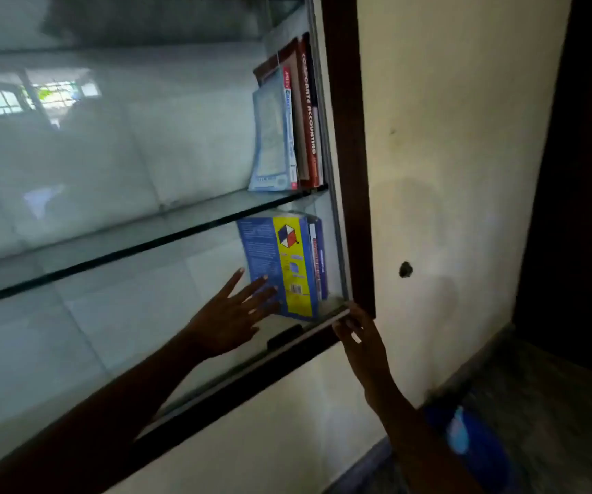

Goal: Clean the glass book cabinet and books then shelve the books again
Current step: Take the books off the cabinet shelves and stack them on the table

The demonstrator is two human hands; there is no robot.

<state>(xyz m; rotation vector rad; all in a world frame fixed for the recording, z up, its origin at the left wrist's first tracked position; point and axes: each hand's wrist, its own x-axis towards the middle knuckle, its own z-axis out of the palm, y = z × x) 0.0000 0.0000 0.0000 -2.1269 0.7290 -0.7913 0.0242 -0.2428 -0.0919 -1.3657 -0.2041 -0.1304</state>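
Observation:
The glass book cabinet (pixel 344 144) has a dark wooden frame and hangs on a cream wall. On its upper glass shelf (pixel 166 226) stand several books (pixel 298 123), one with a red spine. Below stands a thick blue and yellow book (pixel 287 265) with thinner books beside it. My left hand (pixel 230 315) lies flat with straight, spread fingers against the glass pane in front of the blue and yellow book. My right hand (pixel 356 333) has its fingertips on the pane's metal bottom edge (pixel 308 336) near the cabinet's lower right corner.
A small dark handle (pixel 285 335) sits on the pane just right of my left wrist. A blue object (pixel 465 433) lies blurred on the dark floor at the lower right. The wall has a small hole (pixel 406 269). The glass mirrors a window.

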